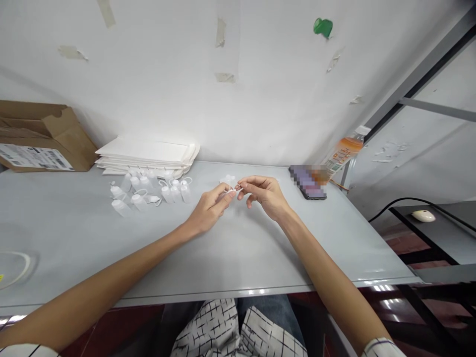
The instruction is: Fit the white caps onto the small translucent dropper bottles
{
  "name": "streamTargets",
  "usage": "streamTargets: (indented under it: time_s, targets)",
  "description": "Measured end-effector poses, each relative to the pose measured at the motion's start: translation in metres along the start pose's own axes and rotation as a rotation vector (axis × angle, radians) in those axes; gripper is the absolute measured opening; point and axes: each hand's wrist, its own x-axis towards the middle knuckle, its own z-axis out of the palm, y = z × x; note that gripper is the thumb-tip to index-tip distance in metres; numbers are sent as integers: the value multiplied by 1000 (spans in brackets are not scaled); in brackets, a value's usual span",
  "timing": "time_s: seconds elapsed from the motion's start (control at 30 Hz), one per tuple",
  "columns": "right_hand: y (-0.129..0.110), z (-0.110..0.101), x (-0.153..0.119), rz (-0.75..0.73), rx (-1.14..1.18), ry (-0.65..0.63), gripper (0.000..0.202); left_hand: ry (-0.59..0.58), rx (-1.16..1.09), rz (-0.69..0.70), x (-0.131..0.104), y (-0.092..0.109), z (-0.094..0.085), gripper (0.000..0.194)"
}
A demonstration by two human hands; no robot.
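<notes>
Over the middle of the table, my left hand (211, 209) is closed in a pinch on a small white plastic piece (232, 190), mostly hidden by the fingers. My right hand (265, 194) meets it from the right, thumb and forefinger pinched at the piece's end, the other fingers curled loosely. Just behind the fingertips are small translucent white plastic parts (228, 179), too small to tell apart. To the left of my hands stand several small translucent squeeze bottles (139, 202) with looped cap straps; a few lean or lie among them.
A stack of white envelopes (145, 153) lies against the wall, beside an open cardboard box (48, 136). At the right are a phone (308, 183) and an orange drink bottle (344, 151). A clear round-edged object (24, 263) sits at the table's left.
</notes>
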Motion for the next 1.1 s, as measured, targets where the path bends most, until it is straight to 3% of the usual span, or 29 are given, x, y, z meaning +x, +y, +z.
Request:
streamTargets:
  time_s: [0.87, 1.1]
  targets:
    - [1, 2, 0, -69, -42, -16, 24, 43, 154, 29, 1, -5, -1, 35]
    - [6, 4, 1, -73, -34, 3, 24, 72, 214, 38, -2, 2, 1, 35]
